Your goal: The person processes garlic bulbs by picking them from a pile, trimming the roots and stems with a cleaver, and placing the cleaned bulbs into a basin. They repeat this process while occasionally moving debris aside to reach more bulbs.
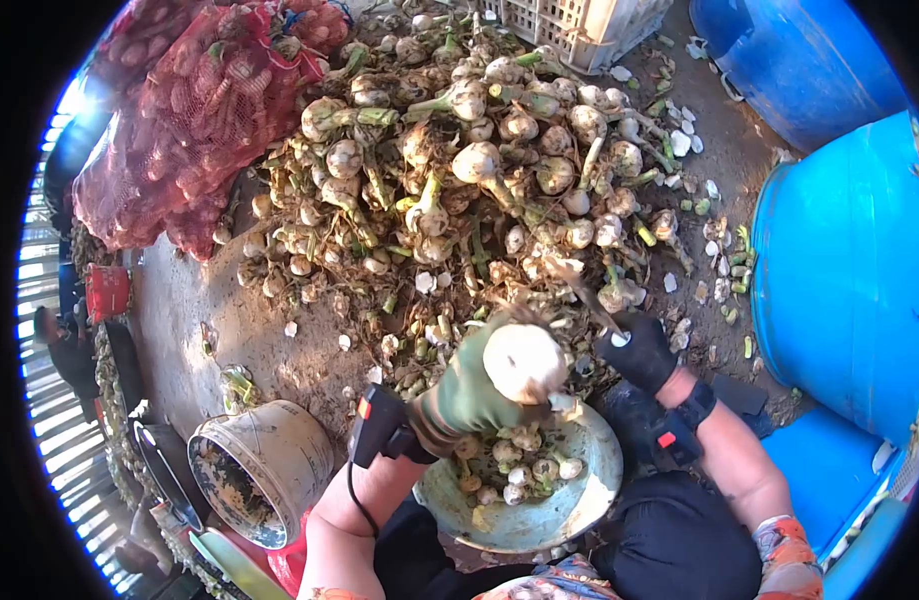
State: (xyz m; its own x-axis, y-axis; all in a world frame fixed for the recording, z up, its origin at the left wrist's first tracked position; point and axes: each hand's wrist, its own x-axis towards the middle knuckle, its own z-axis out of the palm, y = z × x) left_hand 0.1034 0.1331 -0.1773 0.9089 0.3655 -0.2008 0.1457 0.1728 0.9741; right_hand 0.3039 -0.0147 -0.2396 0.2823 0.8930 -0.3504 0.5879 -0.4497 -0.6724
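My left hand [467, 385], in a green glove, is closed around a large pale garlic bulb [524, 362], its white face turned up. In my black-gloved right hand [639, 355] is a knife [593, 304], its blade pointing up and left toward the heap. The blade is apart from the held bulb. Below my left hand, between my knees, a worn light-blue basin [594, 480] holds several trimmed bulbs [517, 476]. A large heap of garlic bulbs with stems and roots [469, 165] lies on the ground in front of both hands.
Red mesh sacks of bulbs [194, 130] stand at the upper left. A dirty white bucket [289, 460] lies tipped at lower left. Blue tubs [849, 270] line the right side, and a pale crate [579, 30] is behind the heap. Peel and stem scraps litter the ground.
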